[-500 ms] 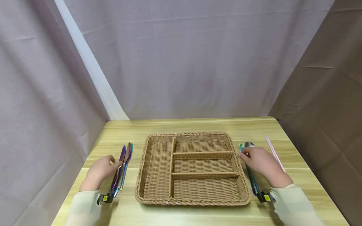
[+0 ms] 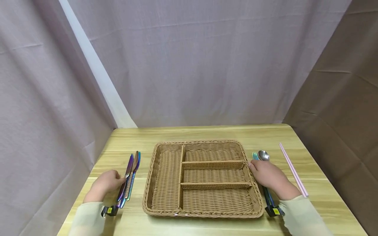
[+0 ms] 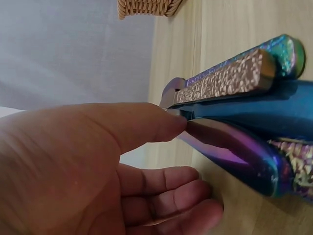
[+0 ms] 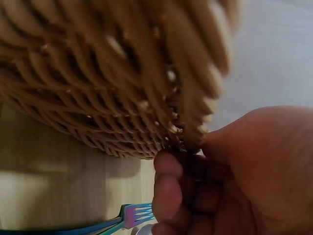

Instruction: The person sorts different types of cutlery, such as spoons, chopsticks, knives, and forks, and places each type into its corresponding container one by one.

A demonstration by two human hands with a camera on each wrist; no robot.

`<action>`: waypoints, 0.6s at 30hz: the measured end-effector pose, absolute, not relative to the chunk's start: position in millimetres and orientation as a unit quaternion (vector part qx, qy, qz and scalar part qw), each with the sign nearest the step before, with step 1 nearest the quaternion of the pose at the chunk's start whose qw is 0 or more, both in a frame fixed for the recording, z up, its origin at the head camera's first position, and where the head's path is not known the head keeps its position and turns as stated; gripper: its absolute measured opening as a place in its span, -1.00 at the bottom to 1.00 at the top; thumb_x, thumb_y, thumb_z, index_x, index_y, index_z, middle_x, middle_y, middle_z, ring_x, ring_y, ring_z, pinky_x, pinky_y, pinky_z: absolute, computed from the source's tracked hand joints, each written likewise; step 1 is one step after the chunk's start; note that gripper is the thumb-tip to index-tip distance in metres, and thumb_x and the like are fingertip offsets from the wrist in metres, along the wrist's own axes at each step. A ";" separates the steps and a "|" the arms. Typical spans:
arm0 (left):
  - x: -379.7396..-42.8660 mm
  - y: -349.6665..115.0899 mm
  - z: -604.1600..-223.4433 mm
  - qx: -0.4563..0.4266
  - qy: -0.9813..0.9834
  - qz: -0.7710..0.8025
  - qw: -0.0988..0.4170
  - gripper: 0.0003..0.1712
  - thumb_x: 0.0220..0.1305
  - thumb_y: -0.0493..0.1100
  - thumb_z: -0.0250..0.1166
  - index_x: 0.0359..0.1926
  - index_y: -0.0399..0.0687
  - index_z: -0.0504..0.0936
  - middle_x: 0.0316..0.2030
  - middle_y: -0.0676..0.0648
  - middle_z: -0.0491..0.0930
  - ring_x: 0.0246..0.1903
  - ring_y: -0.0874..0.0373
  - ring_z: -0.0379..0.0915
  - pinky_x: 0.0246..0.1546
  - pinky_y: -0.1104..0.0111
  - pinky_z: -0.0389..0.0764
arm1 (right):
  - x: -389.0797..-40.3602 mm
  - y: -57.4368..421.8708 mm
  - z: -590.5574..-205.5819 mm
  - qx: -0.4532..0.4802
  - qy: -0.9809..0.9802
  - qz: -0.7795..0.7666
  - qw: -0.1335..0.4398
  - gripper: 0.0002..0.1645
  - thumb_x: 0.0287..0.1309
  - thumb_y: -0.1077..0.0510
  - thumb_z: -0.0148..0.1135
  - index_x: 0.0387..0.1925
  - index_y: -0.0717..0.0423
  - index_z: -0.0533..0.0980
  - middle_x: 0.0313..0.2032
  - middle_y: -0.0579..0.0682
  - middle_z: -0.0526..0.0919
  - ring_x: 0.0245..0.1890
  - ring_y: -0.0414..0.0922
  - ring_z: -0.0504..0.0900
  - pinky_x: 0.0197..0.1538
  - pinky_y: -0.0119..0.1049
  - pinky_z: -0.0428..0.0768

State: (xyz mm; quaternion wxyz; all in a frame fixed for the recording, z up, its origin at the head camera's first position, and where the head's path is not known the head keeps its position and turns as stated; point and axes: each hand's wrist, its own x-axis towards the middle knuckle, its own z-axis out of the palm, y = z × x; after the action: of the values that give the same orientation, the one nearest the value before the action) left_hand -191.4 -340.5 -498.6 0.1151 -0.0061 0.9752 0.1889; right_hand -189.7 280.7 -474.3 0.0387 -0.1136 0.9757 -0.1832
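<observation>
Basket's the big thing here: a brown wicker basket point(image 2: 192, 214) sitting around the middle of the wood table point(image 2: 189, 133), well in from the left and right edges and clear of the far edge. It's got one long compartment on the left and three shorter ones stacked beside it.

The right hand point(image 2: 270, 175) is clamped on the basket's right rim, thumb on one side and fingers tucked against the outside wall. Right by that hand, partly covered by it, are some teal forks point(image 2: 255, 156) (can't count them) and a silver spoon point(image 2: 263, 155), between the basket and the table's right edge. Closer to that edge lie pink chopsticks point(image 2: 293, 171), slanting along it.

Over toward the table's left edge there's a bunch of shiny knives point(image 2: 132, 172), purple, teal and coppery. The left hand point(image 2: 104, 183) is right at them, fingers loosely bent and thumb apart from the ones I can see. Thumb tip's at the knives, but can't tell if it's actually touching. Grey curtain point(image 2: 206, 65) behind the far edge.
</observation>
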 end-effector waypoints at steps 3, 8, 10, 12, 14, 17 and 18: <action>-191.1 -338.5 -500.4 -0.004 0.973 0.196 0.123 -0.59 0.47 0.08 0.34 -0.37 -0.15 0.63 -0.46 -0.04 0.58 -0.44 0.04 0.48 -0.41 0.16 0.53 | -189.1 280.1 -475.4 -0.112 0.975 -0.188 0.049 -0.60 0.75 0.06 -0.07 -0.29 0.06 0.53 -0.39 0.00 0.63 -0.25 0.07 0.73 -0.06 0.28 0.68; -187.3 -335.0 -506.1 -0.010 0.968 0.216 0.128 -0.60 0.49 0.03 0.31 -0.46 -0.06 0.51 -0.57 0.00 0.46 -0.57 0.11 0.39 -0.53 0.27 0.42 | -188.3 280.5 -479.8 -0.111 0.975 -0.182 0.063 -0.59 0.76 0.06 -0.10 -0.28 0.05 0.53 -0.38 -0.01 0.63 -0.25 0.05 0.72 -0.05 0.26 0.68; -187.0 -333.5 -507.6 -0.008 0.967 0.220 0.124 -0.60 0.47 0.03 0.31 -0.49 -0.02 0.47 -0.58 0.02 0.43 -0.58 0.13 0.36 -0.54 0.28 0.38 | -188.2 280.9 -481.4 -0.109 0.976 -0.178 0.066 -0.57 0.77 0.06 -0.12 -0.31 0.04 0.51 -0.40 -0.01 0.61 -0.27 0.02 0.70 -0.07 0.24 0.67; -187.8 -332.6 -508.7 -0.003 0.968 0.221 0.116 -0.58 0.44 0.02 0.32 -0.53 0.00 0.43 -0.58 0.03 0.39 -0.57 0.13 0.31 -0.52 0.28 0.34 | -188.2 280.8 -482.3 -0.108 0.976 -0.176 0.065 -0.56 0.77 0.06 -0.12 -0.35 0.02 0.49 -0.41 -0.02 0.59 -0.27 0.02 0.69 -0.08 0.23 0.67; -189.0 -332.0 -508.9 -0.001 0.969 0.220 0.110 -0.57 0.41 0.01 0.34 -0.55 0.02 0.40 -0.59 0.04 0.36 -0.55 0.13 0.28 -0.50 0.27 0.30 | -188.3 280.2 -482.4 -0.111 0.977 -0.174 0.058 -0.56 0.76 0.07 -0.11 -0.37 0.01 0.48 -0.37 0.02 0.64 -0.21 0.11 0.74 -0.04 0.27 0.67; -191.0 -331.9 -508.2 -0.002 0.970 0.218 0.109 -0.60 0.37 -0.01 0.35 -0.55 0.00 0.43 -0.58 0.04 0.38 -0.54 0.12 0.29 -0.49 0.26 0.30 | -187.9 279.0 -481.6 -0.112 0.978 -0.170 0.050 -0.56 0.75 0.07 -0.10 -0.39 0.00 0.47 -0.30 0.07 0.70 -0.12 0.23 0.77 0.02 0.33 0.67; -191.6 -331.8 -507.7 -0.002 0.970 0.216 0.110 -0.62 0.36 -0.01 0.36 -0.54 0.00 0.46 -0.57 0.03 0.41 -0.53 0.12 0.31 -0.48 0.26 0.32 | -187.5 278.7 -481.4 -0.112 0.978 -0.169 0.049 -0.55 0.75 0.07 -0.11 -0.39 0.01 0.46 -0.31 0.07 0.70 -0.12 0.24 0.77 0.02 0.34 0.67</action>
State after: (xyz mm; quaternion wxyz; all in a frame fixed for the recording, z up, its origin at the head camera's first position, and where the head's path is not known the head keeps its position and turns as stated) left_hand -191.6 -331.8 -507.7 0.1097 -0.0021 0.9702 0.2160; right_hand -187.5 278.7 -481.4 0.0492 -0.1124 0.9779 -0.1695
